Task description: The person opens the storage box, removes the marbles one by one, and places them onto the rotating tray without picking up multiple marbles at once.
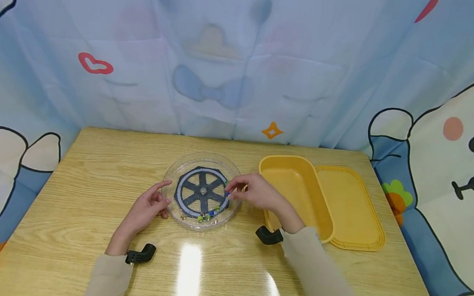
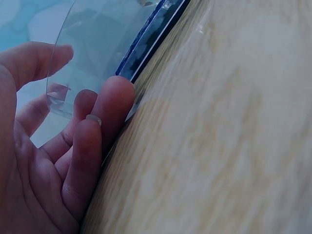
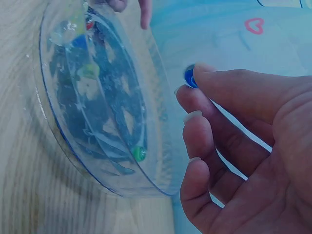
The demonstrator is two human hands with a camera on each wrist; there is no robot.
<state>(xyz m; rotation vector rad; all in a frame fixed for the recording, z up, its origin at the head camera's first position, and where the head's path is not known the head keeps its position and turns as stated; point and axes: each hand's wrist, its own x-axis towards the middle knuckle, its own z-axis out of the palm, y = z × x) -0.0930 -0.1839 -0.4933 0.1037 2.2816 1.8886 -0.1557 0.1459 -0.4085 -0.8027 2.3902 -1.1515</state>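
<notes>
A clear round plastic dish [image 1: 203, 157] with a dark spoked wheel design in its base sits on the table. Several small coloured marbles lie in it, among them a yellow-green marble [image 1: 200, 219] at its near side and a green marble [image 3: 139, 153]. My left hand [image 1: 147, 208] holds the dish's left side, thumb and fingers at the wall; some fingers are curled low against the table. Over the dish's right edge, my right hand [image 1: 258, 194] pinches a blue marble [image 3: 189, 76] between thumb and index finger. Its other fingers are loosely bent.
To the right of the dish stands a yellow plastic box [image 1: 293, 171]. Beside it lies a yellow lid [image 1: 347, 205], partly overlapped by the box. Behind the wooden table [image 1: 106, 165] hangs a light blue printed curtain [image 1: 223, 109].
</notes>
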